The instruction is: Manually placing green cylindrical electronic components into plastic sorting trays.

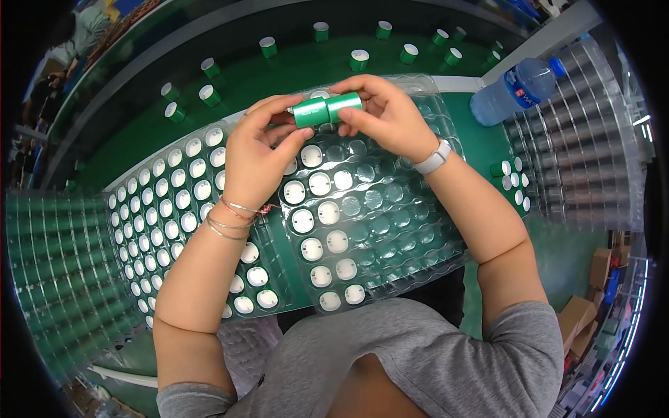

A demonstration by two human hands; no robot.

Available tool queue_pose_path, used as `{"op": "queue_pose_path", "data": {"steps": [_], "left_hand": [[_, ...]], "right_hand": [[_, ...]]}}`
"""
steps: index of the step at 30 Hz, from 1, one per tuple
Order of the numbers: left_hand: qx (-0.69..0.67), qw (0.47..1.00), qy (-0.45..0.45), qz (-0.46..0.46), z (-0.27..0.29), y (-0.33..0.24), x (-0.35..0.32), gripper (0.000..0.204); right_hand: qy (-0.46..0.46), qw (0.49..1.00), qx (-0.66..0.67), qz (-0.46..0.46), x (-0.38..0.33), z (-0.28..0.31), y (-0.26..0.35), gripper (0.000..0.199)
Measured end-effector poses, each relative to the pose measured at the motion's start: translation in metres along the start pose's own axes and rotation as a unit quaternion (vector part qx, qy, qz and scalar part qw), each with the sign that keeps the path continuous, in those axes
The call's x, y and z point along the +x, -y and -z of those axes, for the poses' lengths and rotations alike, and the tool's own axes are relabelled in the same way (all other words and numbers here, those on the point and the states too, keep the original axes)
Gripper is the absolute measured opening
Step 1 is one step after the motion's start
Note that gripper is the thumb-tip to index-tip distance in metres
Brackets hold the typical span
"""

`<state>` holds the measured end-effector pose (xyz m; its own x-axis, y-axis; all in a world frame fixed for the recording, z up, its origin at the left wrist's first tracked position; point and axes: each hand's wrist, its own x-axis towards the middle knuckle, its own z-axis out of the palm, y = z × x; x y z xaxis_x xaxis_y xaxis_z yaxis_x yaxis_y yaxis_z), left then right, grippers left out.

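My left hand (256, 157) grips a small green cylinder (311, 111) by its left end. My right hand (385, 111) grips a second green cylinder (344, 104), and the two cylinders meet end to end between my hands. Both hands hover over a clear plastic tray (404, 230) whose left pockets hold white-topped cylinders; its right pockets stand empty. To the left lies another clear tray (143, 230), nearly full of white-topped cylinders.
Several green cylinders (267, 47) stand loose on the dark green belt (230, 83) behind the trays. A water bottle (512, 90) lies at the right. Stacks of clear trays (585, 160) rise at the right and left (56, 279). Cardboard boxes (578, 320) sit low right.
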<state>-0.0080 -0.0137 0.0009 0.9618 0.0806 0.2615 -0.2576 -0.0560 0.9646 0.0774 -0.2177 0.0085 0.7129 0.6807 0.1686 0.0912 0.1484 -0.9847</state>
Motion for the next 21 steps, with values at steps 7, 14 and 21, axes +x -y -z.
{"op": "queue_pose_path", "data": {"steps": [7, 14, 21], "left_hand": [[0.002, 1.000, 0.006, 0.019, 0.001, -0.001, -0.001, 0.039], [-0.049, 0.998, 0.012, 0.032, -0.004, -0.004, -0.001, 0.034], [-0.099, 0.993, -0.004, 0.068, 0.006, 0.005, 0.002, 0.027]], "right_hand": [[-0.043, 0.991, -0.084, -0.094, 0.006, -0.002, 0.001, 0.027], [-0.047, 0.990, -0.078, -0.104, 0.005, 0.000, -0.003, 0.029], [-0.013, 0.996, -0.069, -0.064, 0.004, -0.003, -0.001, 0.025]]}}
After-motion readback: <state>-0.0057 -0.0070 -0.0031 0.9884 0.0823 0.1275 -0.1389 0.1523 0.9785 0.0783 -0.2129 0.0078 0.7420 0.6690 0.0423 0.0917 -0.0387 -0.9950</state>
